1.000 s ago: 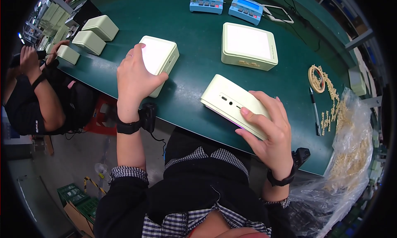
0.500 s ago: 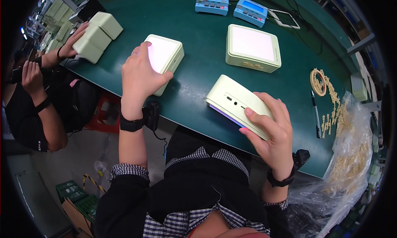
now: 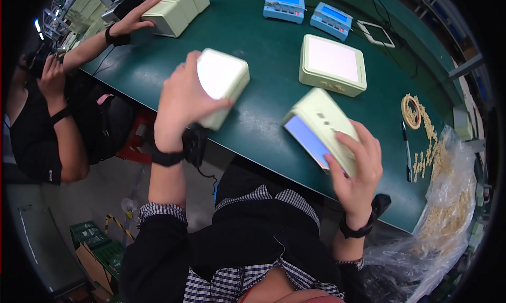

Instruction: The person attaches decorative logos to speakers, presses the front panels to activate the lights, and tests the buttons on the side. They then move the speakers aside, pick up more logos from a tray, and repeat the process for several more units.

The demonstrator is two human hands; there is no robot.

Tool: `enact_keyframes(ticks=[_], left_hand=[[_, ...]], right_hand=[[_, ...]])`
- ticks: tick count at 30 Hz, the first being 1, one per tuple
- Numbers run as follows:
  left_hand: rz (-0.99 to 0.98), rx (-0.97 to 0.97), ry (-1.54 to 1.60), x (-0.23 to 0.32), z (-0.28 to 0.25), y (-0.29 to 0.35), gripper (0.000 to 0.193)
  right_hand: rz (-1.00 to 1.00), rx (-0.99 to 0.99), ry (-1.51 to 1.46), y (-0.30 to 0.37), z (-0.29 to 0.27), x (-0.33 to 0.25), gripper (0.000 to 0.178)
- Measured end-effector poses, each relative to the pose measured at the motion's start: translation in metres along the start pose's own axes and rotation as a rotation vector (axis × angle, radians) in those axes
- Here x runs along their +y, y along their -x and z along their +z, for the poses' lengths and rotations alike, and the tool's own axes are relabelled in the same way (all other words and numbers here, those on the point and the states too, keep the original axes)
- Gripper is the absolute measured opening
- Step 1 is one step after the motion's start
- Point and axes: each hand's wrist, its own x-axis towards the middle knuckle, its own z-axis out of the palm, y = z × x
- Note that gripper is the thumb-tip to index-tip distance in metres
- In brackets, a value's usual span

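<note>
My left hand [image 3: 183, 100] is curved round a pale green box-shaped lamp [image 3: 213, 74] with a glowing white top panel, which rests on the table. Its fingertips reach the panel's left edge and the thumb lies along the near side. My right hand [image 3: 358, 163] grips a second lamp [image 3: 322, 113] of the same kind, tipped on edge. Small ports show on that lamp's upward side, and its bluish lit panel faces toward me. Beyond it, a third lamp [image 3: 333, 60] lies flat with its white panel up.
Two blue devices with screens [image 3: 283, 6] stand at the back beside a white frame [image 3: 375, 34]. At right are a tape roll [image 3: 411, 112], a pen [image 3: 406, 150] and a plastic bag [image 3: 445, 213] of beige bits. Leftward, a co-worker's hand [image 3: 139, 16] touches pale green boxes [image 3: 176, 13].
The lamp in my right hand has turned, so more of its lit panel shows. My left hand stays at its lamp. The co-worker's boxes have moved farther away. The whole view has shifted slightly.
</note>
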Motion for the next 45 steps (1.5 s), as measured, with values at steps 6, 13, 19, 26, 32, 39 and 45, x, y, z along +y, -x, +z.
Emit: enact_keyframes(ticks=[6, 13, 19, 26, 32, 39, 45], left_hand=[[-0.068, -0.234, 0.232, 0.039, -0.016, 0.031, 0.099], [0.031, -0.579, 1.089, 0.106, 0.036, 0.056, 0.099], [0.317, -0.524, 1.056, 0.09, 0.03, 0.018, 0.078], [-0.394, 0.441, -0.249, -0.055, -0.026, -0.205, 0.099], [-0.805, 0.225, -0.167, -0.103, -0.017, -0.273, 0.115], [-0.808, 0.159, -0.249, -0.124, -0.006, -0.272, 0.12], [-0.394, 0.103, -0.239, -0.153, 0.0, -0.242, 0.105]], right_hand=[[0.29, 0.238, 0.32, 0.022, -0.006, 0.0, 0.038], [0.257, 0.087, 0.318, 0.024, -0.016, -0.029, 0.061], [0.27, 0.167, 0.4, 0.05, -0.021, -0.006, 0.089], [0.189, 0.189, 0.331, 0.065, -0.028, 0.016, 0.089], [0.354, 0.212, 0.32, 0.073, -0.03, 0.007, 0.083], [0.258, 0.201, 0.202, 0.069, -0.035, 0.02, 0.076], [0.152, 0.173, 0.153, 0.072, -0.055, 0.034, 0.07]])
